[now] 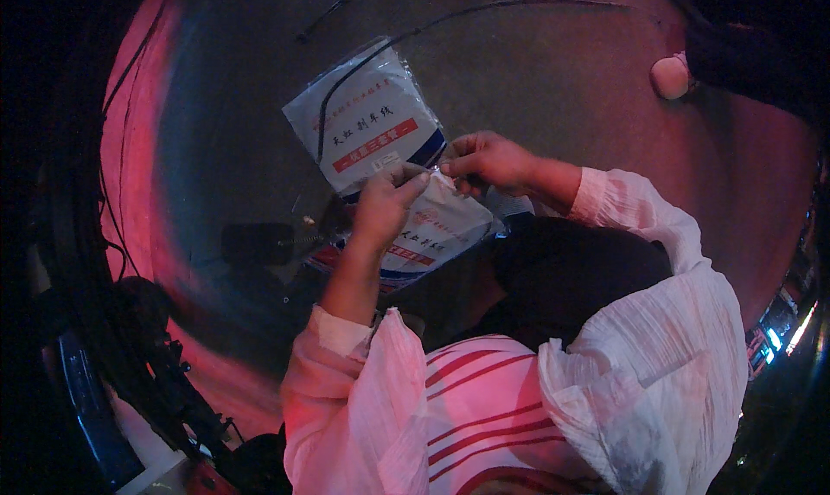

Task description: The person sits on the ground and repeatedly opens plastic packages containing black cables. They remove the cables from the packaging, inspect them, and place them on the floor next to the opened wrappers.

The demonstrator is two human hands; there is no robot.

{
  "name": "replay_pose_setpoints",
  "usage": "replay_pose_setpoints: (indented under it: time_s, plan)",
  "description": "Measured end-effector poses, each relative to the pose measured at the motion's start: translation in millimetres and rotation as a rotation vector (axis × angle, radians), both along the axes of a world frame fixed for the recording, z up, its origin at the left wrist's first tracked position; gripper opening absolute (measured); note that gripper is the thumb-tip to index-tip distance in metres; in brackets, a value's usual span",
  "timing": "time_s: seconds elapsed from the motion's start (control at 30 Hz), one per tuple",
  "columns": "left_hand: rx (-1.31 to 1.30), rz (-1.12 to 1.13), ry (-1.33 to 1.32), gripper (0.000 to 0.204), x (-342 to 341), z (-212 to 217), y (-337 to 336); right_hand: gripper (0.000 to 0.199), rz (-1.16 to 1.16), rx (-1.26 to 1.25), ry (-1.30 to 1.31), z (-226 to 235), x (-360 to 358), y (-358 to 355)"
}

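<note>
Probably a repair workshop, dimly lit: a bare floor [553, 80], a long black cable [471, 9], plastic-wrapped packets [441, 221], dark mechanical parts [160, 348].

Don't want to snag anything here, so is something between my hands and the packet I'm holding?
Nothing visible is. Your left hand and right hand both pinch the packet directly at its upper edge. The black cable lies beyond them, across the other packet.
</note>
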State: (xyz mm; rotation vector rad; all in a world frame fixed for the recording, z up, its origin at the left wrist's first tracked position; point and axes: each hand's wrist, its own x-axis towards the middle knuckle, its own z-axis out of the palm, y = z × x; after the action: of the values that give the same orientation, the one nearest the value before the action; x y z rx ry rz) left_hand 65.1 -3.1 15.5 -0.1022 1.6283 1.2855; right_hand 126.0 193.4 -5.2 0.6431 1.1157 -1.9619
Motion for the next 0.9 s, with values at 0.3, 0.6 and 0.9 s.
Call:
replay_pose_setpoints:
  time_s: [0.3, 0.6, 0.9]
  plan:
    - [-0.098, -0.035, 0.210, 0.012, 11.2, -0.8, 6.9, 0.017, 0.210, 0.489, 0.647, 6.8, -7.7, -0.7]
    - [-0.182, -0.136, 0.383, 0.013, 23.9, -0.7, 6.4, 0.019, 0.231, 0.584, 0.580, 0.2, -0.1, -11.5]
    - [-0.156, -0.100, 0.348, 0.011, 24.0, 0.1, 6.1, 0.021, 0.151, 0.415, 0.507, -6.7, 5.7, -6.3]
